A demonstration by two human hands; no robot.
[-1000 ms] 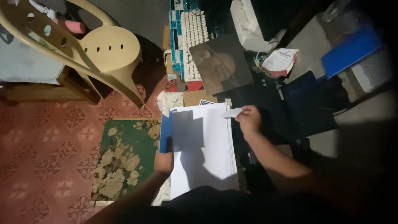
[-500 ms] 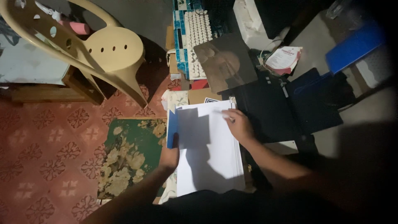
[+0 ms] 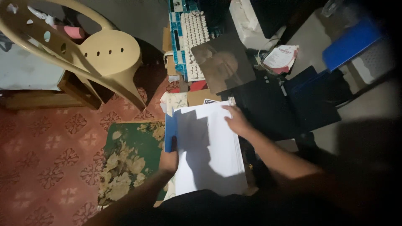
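Right hand (image 3: 237, 121) now lies flat on the stack of white paper (image 3: 209, 150) near its 1 o'clock corner; grip loose, holding nothing. A second ago it pinched a small white slip there, now gone from view. Left hand (image 3: 168, 160) still clamps the blue folder (image 3: 168, 133) edge at 9 o'clock. Stack sits on the person's lap, unchanged.

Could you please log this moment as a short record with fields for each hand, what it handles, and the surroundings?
left hand: grips the left edge of the blue folder
right hand: lies flat on the upper right of the stack of white paper
paper: lies in the folder, on the person's lap
nearby: beige plastic chair, keyboard, green floral mat
light: dim
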